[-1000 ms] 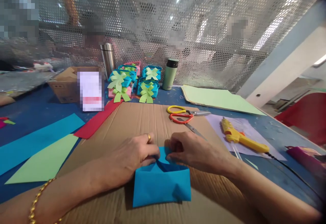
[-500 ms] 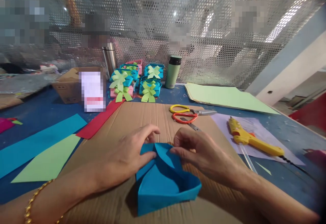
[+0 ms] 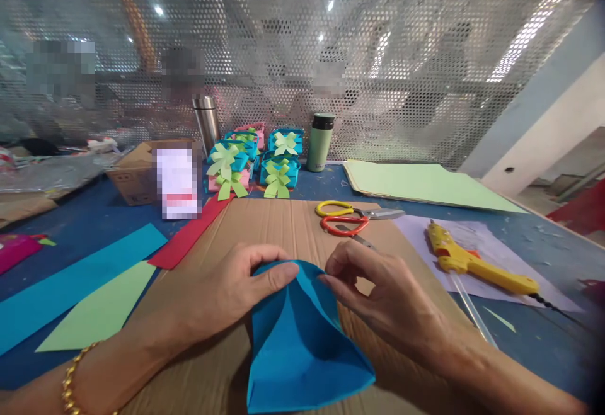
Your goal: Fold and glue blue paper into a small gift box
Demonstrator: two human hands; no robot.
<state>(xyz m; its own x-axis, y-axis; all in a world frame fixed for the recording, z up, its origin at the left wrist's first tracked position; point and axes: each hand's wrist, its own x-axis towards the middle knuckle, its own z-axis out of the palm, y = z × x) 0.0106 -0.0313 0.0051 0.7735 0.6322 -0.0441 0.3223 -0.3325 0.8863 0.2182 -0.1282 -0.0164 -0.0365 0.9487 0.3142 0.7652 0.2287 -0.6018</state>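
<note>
A folded blue paper box (image 3: 307, 364) is in front of me over the cardboard, its far flaps drawn together at the top. My left hand (image 3: 258, 279) grips the far left edge, the thumb lying over the fold and the fingers behind it. At the far right edge, my right hand (image 3: 373, 283) pinches the paper between thumb and fingertips. Beyond my hands lie scissors (image 3: 347, 218) with one yellow and one red handle, and a small metal blade under them, partly hidden.
A yellow glue gun (image 3: 477, 261) with a clear stick rests on purple paper (image 3: 515, 245) at right. Red (image 3: 189, 232), blue (image 3: 89, 283) and green paper pieces (image 3: 99, 314) lie left. Behind stand several small paper baskets (image 3: 278, 172), a green tumbler (image 3: 321, 144) and a steel flask (image 3: 206, 124).
The box has tilted up toward me, and its far flaps have come together. My left thumb has shifted up onto the joined fold. My right hand keeps its pinch.
</note>
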